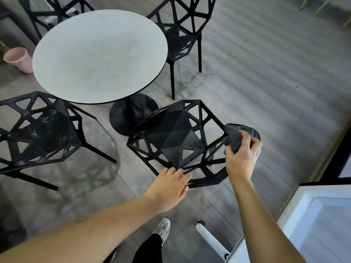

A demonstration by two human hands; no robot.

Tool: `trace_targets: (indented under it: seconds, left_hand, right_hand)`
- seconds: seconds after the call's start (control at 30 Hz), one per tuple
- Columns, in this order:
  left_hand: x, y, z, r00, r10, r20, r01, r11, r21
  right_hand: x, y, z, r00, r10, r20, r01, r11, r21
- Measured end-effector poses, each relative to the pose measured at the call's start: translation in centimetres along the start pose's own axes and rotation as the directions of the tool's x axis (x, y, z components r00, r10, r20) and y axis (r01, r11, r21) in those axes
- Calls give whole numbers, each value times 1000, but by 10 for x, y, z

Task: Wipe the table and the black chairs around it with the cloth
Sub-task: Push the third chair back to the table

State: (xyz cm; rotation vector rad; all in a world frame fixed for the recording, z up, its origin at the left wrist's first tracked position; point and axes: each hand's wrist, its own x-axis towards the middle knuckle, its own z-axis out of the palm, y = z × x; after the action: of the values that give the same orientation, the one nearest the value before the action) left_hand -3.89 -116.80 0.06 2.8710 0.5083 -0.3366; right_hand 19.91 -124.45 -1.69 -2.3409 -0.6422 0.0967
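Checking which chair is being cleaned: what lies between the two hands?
In the head view, the near black chair's frame spans the gap between the left hand, resting on its rim, and the right hand gripping the grey cloth.

We lose the far-left chair (55, 14) at the top edge; cloth (237, 137) partly hidden under the right hand (242, 158).

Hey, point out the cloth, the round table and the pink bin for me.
cloth (235, 138): head view, on the bunched grey fabric the right hand grips.
round table (98, 54): head view, on the bare grey top.
pink bin (18, 59): head view, on its side wall.
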Motion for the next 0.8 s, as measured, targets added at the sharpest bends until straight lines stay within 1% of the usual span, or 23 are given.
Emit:
trace_targets:
  seconds: [0.07, 0.13, 0.23, 0.3, 0.43, 0.63, 0.8]
  left_hand:
    - [-11, -13, -13, 993, 12, -117, -10, 1000, 24]
    - [-23, -26, -31, 982, -9, -188, 17, 999, 40]
    - [-44, -45, -63, 965, -89, -248, 101, 994, 35]
    - [-60, -59, -80, 941, -163, -297, 177, 984, 18]
    - [-98, -91, -109, 879, -284, -384, 284, 957, -58]
    - [-175, -153, -146, 757, -433, -489, 400, 899, -176]
    - [-254, -216, -157, 665, -547, -509, 509, 830, -227]
  right_hand:
    - [-12, -23, -4, 999, -40, 30, 40, 999, 16]
    - [-23, -48, -5, 991, -97, 90, 96, 995, 18]
    - [-37, -89, -6, 972, -173, 157, 172, 985, 20]
    - [-48, -120, -6, 956, -227, 187, 223, 974, 43]
    - [-70, -185, -1, 929, -298, 222, 294, 955, 50]
    - [-116, -280, 23, 877, -399, 267, 380, 917, 121]
    - [-166, -358, 60, 827, -477, 298, 442, 879, 181]
